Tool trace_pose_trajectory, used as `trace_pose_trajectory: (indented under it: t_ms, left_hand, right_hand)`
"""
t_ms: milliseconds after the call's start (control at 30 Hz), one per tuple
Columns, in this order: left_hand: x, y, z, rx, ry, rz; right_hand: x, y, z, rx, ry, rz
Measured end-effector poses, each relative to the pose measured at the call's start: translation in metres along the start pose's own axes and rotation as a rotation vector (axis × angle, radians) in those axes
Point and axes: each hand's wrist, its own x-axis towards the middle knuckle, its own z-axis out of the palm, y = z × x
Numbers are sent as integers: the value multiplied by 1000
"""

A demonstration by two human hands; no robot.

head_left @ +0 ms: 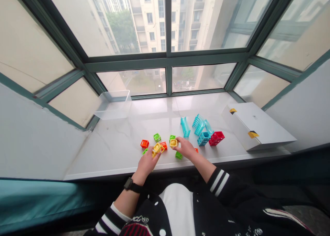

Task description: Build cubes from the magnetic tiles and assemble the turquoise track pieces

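Note:
My left hand (149,163) is closed on a yellow hollow block (157,147) near the front of the white sill. Between the fingers of my right hand (185,148) is a second yellow block (173,143), pinched at its side. Around the two hands lie an orange block (144,143), a green block (157,137), another orange block (164,145) and a green block (178,155). Behind the right-hand block, a green block (172,137) is partly covered. Part of a green piece (145,151) shows beside my left fingers, and an orange bit (196,150) beyond my right wrist.
Blue blocks (204,139) and red blocks (216,138) stand to the right. Behind them lie clear-blue track pieces (185,127) and curved ones (198,124). A transparent bin (113,107) sits back left, a white box (257,126) at right. Windows (168,74) border the sill.

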Motion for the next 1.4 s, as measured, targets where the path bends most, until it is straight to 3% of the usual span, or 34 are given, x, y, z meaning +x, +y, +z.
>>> trace_pose_trajectory:
  t_ms: [167,333,433,533,600,700,867,1067,1200,1400]
  left_hand:
    - [-7,-8,0,-26,-6,-37]
    - [-8,-11,0,-39,-15,-39]
    - [-9,-7,2,-62,-53,1]
    - [-11,2,4,-126,-91,129]
    - [-13,7,4,-168,-92,212]
    - [-14,11,4,-199,-73,245]
    - [-4,4,1,-204,9,104]
    - [24,6,-17,-192,91,-9]
    - [43,15,-24,-86,76,50]
    - [62,19,-17,128,32,98]
  right_hand:
    - [9,-6,28,-198,13,-38]
    - [6,-4,30,-283,45,-3]
    - [2,-10,23,-156,38,-157]
    - [-4,-20,16,79,-118,-385]
    - [-6,-25,14,196,-208,-420]
    - [-8,-26,14,282,-201,-342]
    - [-8,-14,12,288,-29,-176]
    - [-20,-6,6,280,16,-146]
    - [-31,-2,1,271,29,-102]
    - [-45,8,-4,327,47,-69]
